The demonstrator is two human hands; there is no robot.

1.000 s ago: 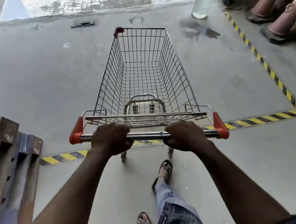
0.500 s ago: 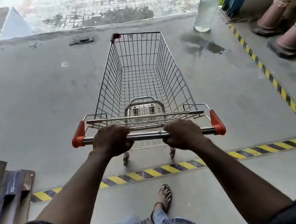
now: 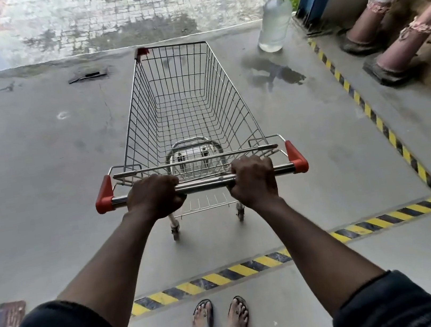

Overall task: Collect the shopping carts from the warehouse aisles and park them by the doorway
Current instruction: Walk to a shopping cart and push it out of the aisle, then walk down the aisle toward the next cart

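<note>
I have the shopping cart [image 3: 235,98] right in front of me on the grey floor [image 3: 41,167]. It stands just past the yellow and black line [image 3: 225,274], and its nose is near the edge where the wet ground outside begins.

My left grip [image 3: 155,196] is wrapped round the shiny handle bar [image 3: 206,185], a bit left of the middle. My right grip [image 3: 254,178] is wrapped round the same bar, a bit right of the middle. On both, the fingers curl over the top of the bar.

The basket is empty, so I think the cart is light and rolls with a small push. The wire looks stiff and should not bend. The bar is smooth metal and may feel slippery, so I want a firm hold. The bar is the best place to hold, with the grips apart like this, because then I can steer. The red ends [image 3: 296,161] are only caps, not a good hold.

The back wheels [image 3: 175,229] are small, so I think they may wobble. A puddle [image 3: 276,71] lies ahead on the right, near a big water bottle [image 3: 275,25]. Wheels could slide there.
</note>
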